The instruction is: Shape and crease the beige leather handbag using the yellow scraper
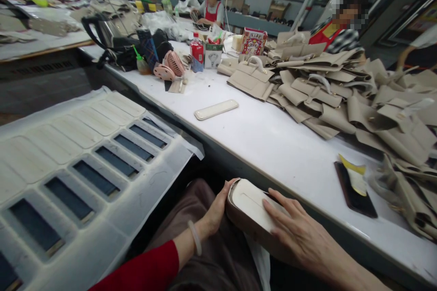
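Note:
A taupe bag part (244, 223) with rounded ends rests over my lap, close to the table's edge. On its upper face lies a cream oblong panel (251, 198), set inside the taupe rim. My left hand (215, 209) grips the rounded far-left end, thumb along the rim. Across the cream panel, my right hand (300, 229) lies with spread fingers, pressing on its right side; the thumb is hidden. Beyond, a loose cream oblong panel (216, 110) with a raised edge lies on the white table (259, 145).
At left, a translucent sheet (136, 204) carries several cream panels (73, 125) and dark slots. Taupe bags (317, 93) are heaped at right, near a phone (355, 191). A pink fan (173, 63), a red-labelled bottle (197, 52) and a kettle (111, 32) stand behind. Two people sit farther back.

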Available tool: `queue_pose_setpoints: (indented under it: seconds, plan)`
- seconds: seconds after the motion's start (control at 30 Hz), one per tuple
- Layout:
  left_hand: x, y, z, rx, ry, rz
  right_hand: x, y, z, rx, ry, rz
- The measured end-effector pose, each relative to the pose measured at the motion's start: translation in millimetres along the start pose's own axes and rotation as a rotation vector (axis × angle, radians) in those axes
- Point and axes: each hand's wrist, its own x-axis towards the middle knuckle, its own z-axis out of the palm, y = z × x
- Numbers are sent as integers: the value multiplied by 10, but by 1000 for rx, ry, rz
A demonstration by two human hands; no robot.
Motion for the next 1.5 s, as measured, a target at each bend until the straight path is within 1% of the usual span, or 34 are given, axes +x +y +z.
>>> queue_pose_setpoints:
  seconds: [0.17,0.33,0.43,0.5,0.57,0.63,0.7,0.77,0.83,0.93,1.0,1.17,1.33,1.5]
  plan:
    - [3,-24,2,-29,15,2,41,-63,131,-63,79,29]
    - [18,-31,24,-72,5,10,147,-116,102,-76,146,74]
    - [21,-28,35,-74,16,-1,195,-90,107,-88,151,84]
    - [19,-20,38,-69,14,-2,211,-64,149,-82,121,85]
    - [14,-10,34,-58,19,6,212,-49,206,-36,74,65]
    - [9,-4,24,-43,28,12,210,-54,249,22,74,36]
    - [10,-8,9,-18,34,16,223,-81,253,72,145,23]
    - [18,-24,-12,-1,34,19,265,-132,225,114,249,11]
    - [31,-47,-37,-7,35,23,333,-202,196,133,300,-14]
    - [43,-71,-67,-39,48,27,450,-311,215,124,257,-45]
    - [39,-69,-74,-40,54,21,513,-359,267,136,233,-24]
    - [2,-18,-39,3,69,43,598,-365,358,187,269,47]
    - [-2,6,-4,37,93,69,615,-367,358,259,243,64]
    - [20,-30,-7,43,116,67,617,-402,325,212,205,33]
